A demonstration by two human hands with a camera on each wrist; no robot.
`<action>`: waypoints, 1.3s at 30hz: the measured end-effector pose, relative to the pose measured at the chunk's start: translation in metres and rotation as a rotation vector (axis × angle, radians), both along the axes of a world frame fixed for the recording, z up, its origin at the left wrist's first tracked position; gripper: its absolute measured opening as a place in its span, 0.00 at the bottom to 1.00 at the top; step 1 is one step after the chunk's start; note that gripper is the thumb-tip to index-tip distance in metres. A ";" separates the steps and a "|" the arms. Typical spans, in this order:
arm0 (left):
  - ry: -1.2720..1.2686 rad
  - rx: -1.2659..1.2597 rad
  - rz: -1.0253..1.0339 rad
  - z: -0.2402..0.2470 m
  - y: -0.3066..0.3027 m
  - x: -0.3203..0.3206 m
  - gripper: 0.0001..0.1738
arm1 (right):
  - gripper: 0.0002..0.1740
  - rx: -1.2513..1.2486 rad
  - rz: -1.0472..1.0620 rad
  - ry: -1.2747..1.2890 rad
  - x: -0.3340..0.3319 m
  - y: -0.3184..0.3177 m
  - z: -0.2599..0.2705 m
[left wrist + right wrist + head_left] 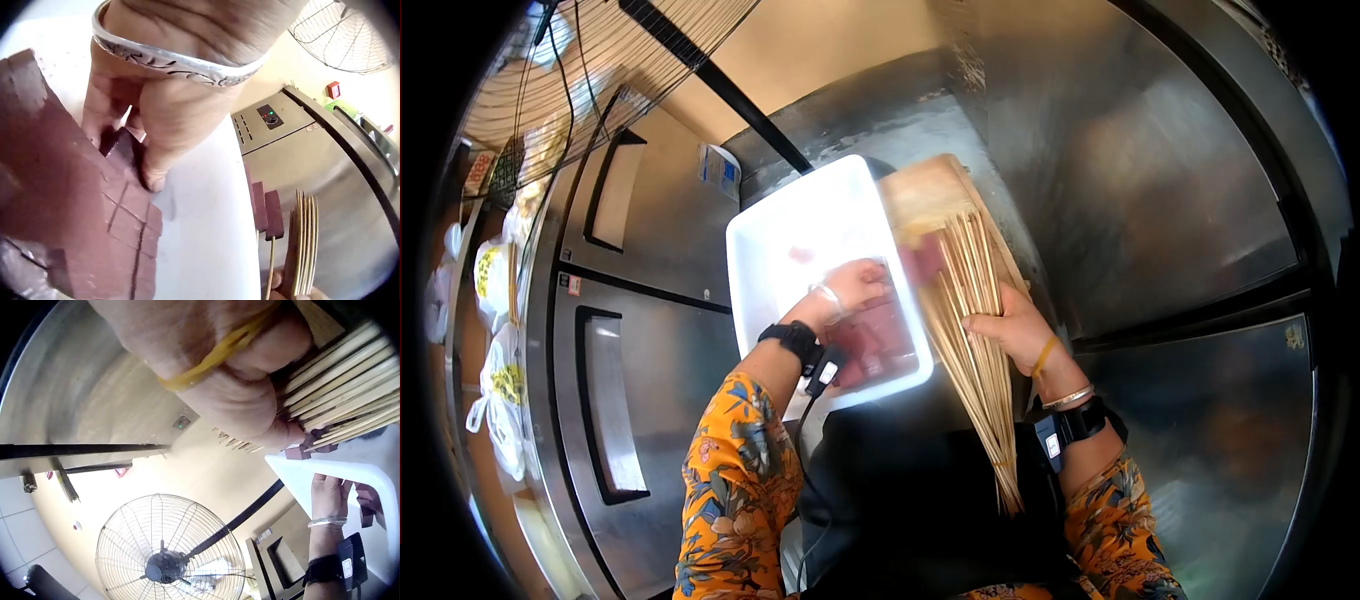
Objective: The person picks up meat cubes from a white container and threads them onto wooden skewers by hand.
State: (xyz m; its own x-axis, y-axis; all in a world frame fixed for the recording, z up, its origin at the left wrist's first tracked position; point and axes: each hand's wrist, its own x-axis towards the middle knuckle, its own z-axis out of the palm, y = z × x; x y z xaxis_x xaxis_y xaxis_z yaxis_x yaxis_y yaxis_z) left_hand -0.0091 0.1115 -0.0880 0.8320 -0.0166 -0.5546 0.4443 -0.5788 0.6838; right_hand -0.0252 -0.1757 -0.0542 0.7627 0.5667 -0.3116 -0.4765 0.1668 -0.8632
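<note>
My left hand (pixel 855 284) reaches into a white plastic tub (pixel 738 255) that holds dark red blocks (pixel 870 350), smooth and curd-like. In the left wrist view its thumb and fingers pinch one dark red piece (pixel 127 147) at the edge of a slab scored into squares (pixel 128 219). My right hand (pixel 1018 330) grips a thick bundle of bamboo skewers (pixel 975 330), thumb across the top, beside the tub. Near that bundle, dark red pieces on a skewer (pixel 274 214) show past the tub's rim.
A wooden cutting board (pixel 920 195) lies right of the tub. Steel refrigerator doors (pixel 1160 150) stand at the right, and more steel doors (pixel 655 370) at the left. A wire-caged fan (pixel 165 556) hangs overhead, its black pole reaching down behind the tub. Plastic bags (pixel 500 380) sit on shelving far left.
</note>
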 end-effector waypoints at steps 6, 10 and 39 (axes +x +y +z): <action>-0.092 0.091 -0.036 0.023 -0.010 0.001 0.13 | 0.18 -0.012 0.005 -0.023 -0.001 -0.001 -0.001; -0.139 -0.220 0.198 0.029 0.010 -0.007 0.09 | 0.18 -0.025 -0.007 -0.034 0.000 0.000 -0.008; -0.303 -0.854 0.538 0.097 -0.052 -0.018 0.12 | 0.14 0.169 -0.034 0.055 -0.004 -0.004 0.008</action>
State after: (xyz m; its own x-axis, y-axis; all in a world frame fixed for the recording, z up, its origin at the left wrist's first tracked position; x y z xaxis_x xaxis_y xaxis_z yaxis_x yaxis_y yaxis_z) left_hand -0.0267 0.0592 0.0086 0.9477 0.1087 -0.2999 0.2414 0.3700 0.8971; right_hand -0.0293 -0.1793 -0.0461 0.7665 0.5890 -0.2559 -0.5142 0.3243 -0.7940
